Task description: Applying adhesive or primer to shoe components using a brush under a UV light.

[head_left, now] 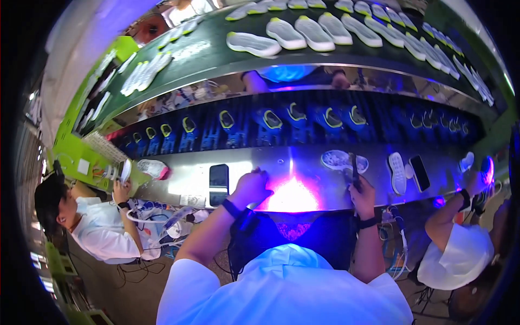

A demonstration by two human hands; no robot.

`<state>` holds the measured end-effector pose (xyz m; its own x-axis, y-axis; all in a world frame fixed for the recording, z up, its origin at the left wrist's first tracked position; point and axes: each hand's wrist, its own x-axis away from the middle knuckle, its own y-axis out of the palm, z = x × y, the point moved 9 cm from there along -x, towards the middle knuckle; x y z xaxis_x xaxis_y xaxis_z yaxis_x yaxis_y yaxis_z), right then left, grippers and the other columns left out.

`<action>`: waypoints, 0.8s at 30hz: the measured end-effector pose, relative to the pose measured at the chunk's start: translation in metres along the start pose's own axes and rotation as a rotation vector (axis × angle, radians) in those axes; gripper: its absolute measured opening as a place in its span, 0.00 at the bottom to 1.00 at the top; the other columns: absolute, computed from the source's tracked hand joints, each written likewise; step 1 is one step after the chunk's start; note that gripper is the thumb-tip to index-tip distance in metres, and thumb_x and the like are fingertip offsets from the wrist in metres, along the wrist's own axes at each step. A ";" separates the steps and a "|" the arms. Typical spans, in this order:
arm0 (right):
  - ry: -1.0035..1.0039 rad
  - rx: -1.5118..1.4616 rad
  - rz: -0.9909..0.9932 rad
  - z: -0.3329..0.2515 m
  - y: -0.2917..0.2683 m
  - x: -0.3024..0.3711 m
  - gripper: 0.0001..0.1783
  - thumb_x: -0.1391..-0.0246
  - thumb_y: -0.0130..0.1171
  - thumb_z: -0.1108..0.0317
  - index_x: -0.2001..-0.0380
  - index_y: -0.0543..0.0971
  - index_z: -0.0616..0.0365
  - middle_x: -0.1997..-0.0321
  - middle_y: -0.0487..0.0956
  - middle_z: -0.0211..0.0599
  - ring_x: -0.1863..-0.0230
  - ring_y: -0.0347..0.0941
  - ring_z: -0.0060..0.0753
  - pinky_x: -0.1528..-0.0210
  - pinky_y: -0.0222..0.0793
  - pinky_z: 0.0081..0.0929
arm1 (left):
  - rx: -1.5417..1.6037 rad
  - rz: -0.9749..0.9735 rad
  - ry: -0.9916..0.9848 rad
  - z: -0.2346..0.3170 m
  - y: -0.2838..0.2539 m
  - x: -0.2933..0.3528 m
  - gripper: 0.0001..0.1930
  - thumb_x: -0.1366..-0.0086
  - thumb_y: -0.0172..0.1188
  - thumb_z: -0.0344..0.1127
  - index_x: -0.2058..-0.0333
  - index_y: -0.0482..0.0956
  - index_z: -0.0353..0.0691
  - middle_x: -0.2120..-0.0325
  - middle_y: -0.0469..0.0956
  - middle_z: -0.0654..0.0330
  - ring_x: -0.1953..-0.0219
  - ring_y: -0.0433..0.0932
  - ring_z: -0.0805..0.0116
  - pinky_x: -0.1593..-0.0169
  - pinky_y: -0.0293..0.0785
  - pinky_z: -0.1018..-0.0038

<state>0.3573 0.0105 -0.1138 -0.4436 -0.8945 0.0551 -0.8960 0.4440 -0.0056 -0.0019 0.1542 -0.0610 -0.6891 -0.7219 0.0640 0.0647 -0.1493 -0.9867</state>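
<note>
My left hand [251, 188] is over the metal bench, left of a bright pink-white glow. Its fingers are loosely bent and partly apart, with nothing visible in them. My right hand [364, 196] is closed round a dark slender tool [355, 165], which points away from me; its exact kind is unclear. Just beyond that hand, a mottled white and blue-lit shoe sole [334, 159] lies flat, and the tool crosses in front of it. A white sole [397, 172] rests further right, beside a dark phone-like device [419, 173]. Left of my left hand is a black phone [219, 184].
Beyond the metal bench [184, 181], a dark rack or conveyor carries several shoe uppers [272, 119] with yellow-green collars. Further back, a green belt [208, 60] bears many soles. Co-workers sit left [111, 227] and right [457, 254]. A pink-heeled shoe part [153, 168] lies left.
</note>
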 end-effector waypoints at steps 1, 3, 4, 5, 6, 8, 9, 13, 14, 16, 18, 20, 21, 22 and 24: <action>-0.017 0.017 -0.003 -0.001 0.000 0.002 0.21 0.42 0.60 0.78 0.44 0.78 0.60 0.72 0.76 0.21 0.79 0.65 0.11 0.78 0.59 0.15 | 0.051 -0.053 -0.047 -0.004 -0.005 -0.007 0.31 0.51 0.69 0.64 0.61 0.82 0.40 0.64 0.83 0.49 0.63 0.83 0.52 0.61 0.79 0.59; 0.004 0.032 0.013 -0.004 -0.004 0.003 0.21 0.42 0.59 0.79 0.44 0.78 0.61 0.72 0.77 0.21 0.78 0.66 0.10 0.78 0.60 0.15 | 0.157 -0.010 -0.204 -0.021 -0.016 -0.020 0.29 0.46 0.69 0.62 0.62 0.84 0.39 0.70 0.84 0.51 0.68 0.84 0.53 0.63 0.79 0.60; 0.025 0.007 0.006 0.000 -0.005 0.002 0.21 0.42 0.59 0.79 0.44 0.78 0.61 0.71 0.77 0.21 0.78 0.66 0.10 0.78 0.60 0.15 | 0.236 0.093 -0.144 -0.022 -0.027 -0.028 0.27 0.46 0.68 0.58 0.58 0.84 0.40 0.72 0.84 0.50 0.69 0.84 0.50 0.64 0.79 0.58; 0.042 -0.018 0.002 0.005 -0.007 0.001 0.22 0.42 0.59 0.79 0.43 0.78 0.61 0.70 0.77 0.21 0.77 0.66 0.10 0.77 0.60 0.14 | 0.315 0.199 -0.084 -0.020 -0.045 -0.040 0.26 0.46 0.68 0.54 0.55 0.84 0.41 0.74 0.83 0.49 0.70 0.84 0.47 0.64 0.80 0.56; 0.056 -0.045 -0.009 0.006 -0.008 0.000 0.22 0.42 0.59 0.80 0.43 0.77 0.62 0.69 0.78 0.22 0.76 0.67 0.10 0.77 0.61 0.14 | 0.205 0.172 -0.114 -0.025 -0.052 -0.055 0.26 0.45 0.68 0.53 0.55 0.84 0.40 0.72 0.84 0.48 0.67 0.84 0.47 0.62 0.80 0.55; 0.082 -0.088 -0.006 0.004 -0.007 0.001 0.23 0.42 0.58 0.80 0.42 0.77 0.62 0.68 0.78 0.22 0.76 0.67 0.10 0.76 0.60 0.13 | 0.048 0.148 -0.162 -0.045 -0.064 -0.092 0.25 0.44 0.67 0.52 0.55 0.84 0.39 0.68 0.84 0.47 0.63 0.84 0.46 0.58 0.81 0.54; 0.098 -0.129 -0.005 0.004 -0.006 0.001 0.23 0.41 0.58 0.81 0.42 0.76 0.62 0.67 0.79 0.23 0.75 0.67 0.10 0.76 0.60 0.13 | 0.001 0.151 -0.183 -0.058 -0.069 -0.113 0.25 0.43 0.66 0.52 0.55 0.83 0.39 0.66 0.84 0.47 0.62 0.84 0.45 0.57 0.80 0.53; 0.092 -0.130 0.006 0.009 -0.010 -0.001 0.23 0.41 0.58 0.81 0.41 0.76 0.63 0.65 0.79 0.24 0.74 0.67 0.10 0.75 0.61 0.13 | -0.168 0.127 -0.356 -0.102 -0.074 -0.201 0.24 0.39 0.62 0.53 0.55 0.83 0.37 0.58 0.84 0.47 0.56 0.84 0.46 0.53 0.81 0.55; 0.078 -0.108 0.014 0.007 -0.013 0.001 0.23 0.41 0.58 0.81 0.41 0.76 0.63 0.65 0.79 0.24 0.74 0.67 0.11 0.74 0.61 0.13 | -0.170 0.125 -0.348 -0.094 -0.075 -0.223 0.24 0.39 0.62 0.53 0.55 0.83 0.37 0.58 0.84 0.47 0.56 0.84 0.46 0.53 0.81 0.55; 0.072 -0.084 0.038 0.010 -0.022 0.008 0.23 0.40 0.58 0.80 0.41 0.75 0.63 0.65 0.79 0.25 0.74 0.67 0.11 0.74 0.62 0.13 | -0.103 -0.080 -0.533 -0.091 -0.057 -0.253 0.25 0.38 0.60 0.54 0.51 0.82 0.38 0.51 0.82 0.47 0.51 0.83 0.46 0.49 0.80 0.56; 0.022 -0.079 -0.019 0.000 0.000 -0.003 0.22 0.40 0.58 0.80 0.41 0.75 0.63 0.65 0.79 0.24 0.73 0.67 0.11 0.72 0.62 0.13 | -0.104 0.008 -0.587 -0.173 -0.030 -0.256 0.25 0.37 0.59 0.54 0.51 0.82 0.40 0.51 0.82 0.47 0.49 0.82 0.46 0.47 0.78 0.55; 0.030 -0.080 -0.053 -0.003 0.007 -0.005 0.22 0.39 0.58 0.80 0.41 0.75 0.63 0.64 0.79 0.24 0.72 0.67 0.11 0.72 0.63 0.14 | 0.008 0.013 -0.663 -0.204 -0.011 -0.255 0.25 0.37 0.59 0.56 0.52 0.85 0.43 0.52 0.84 0.49 0.47 0.81 0.46 0.43 0.76 0.54; 0.061 -0.063 -0.044 0.002 0.001 -0.001 0.22 0.39 0.58 0.80 0.41 0.75 0.63 0.64 0.79 0.24 0.71 0.68 0.11 0.71 0.64 0.14 | 0.009 -0.004 -0.643 -0.189 -0.006 -0.262 0.25 0.37 0.59 0.56 0.52 0.85 0.43 0.52 0.84 0.49 0.47 0.81 0.46 0.43 0.76 0.54; 0.073 -0.064 -0.028 0.008 -0.004 -0.001 0.22 0.39 0.58 0.80 0.41 0.75 0.63 0.64 0.79 0.24 0.71 0.68 0.11 0.71 0.64 0.14 | 0.095 -0.036 -0.620 -0.177 0.000 -0.264 0.25 0.38 0.59 0.57 0.54 0.85 0.43 0.54 0.84 0.49 0.48 0.81 0.46 0.44 0.76 0.55; -0.026 -0.057 0.026 0.010 -0.016 0.002 0.23 0.39 0.57 0.80 0.41 0.75 0.63 0.64 0.78 0.22 0.70 0.68 0.12 0.69 0.64 0.14 | 0.163 -0.087 -0.589 -0.150 -0.007 -0.258 0.26 0.38 0.59 0.58 0.56 0.86 0.42 0.55 0.84 0.48 0.48 0.81 0.47 0.44 0.76 0.56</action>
<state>0.3702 0.0013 -0.1237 -0.4680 -0.8833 0.0294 -0.8818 0.4689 0.0502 0.0674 0.4429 -0.0930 -0.1852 -0.9475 0.2607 0.1683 -0.2920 -0.9415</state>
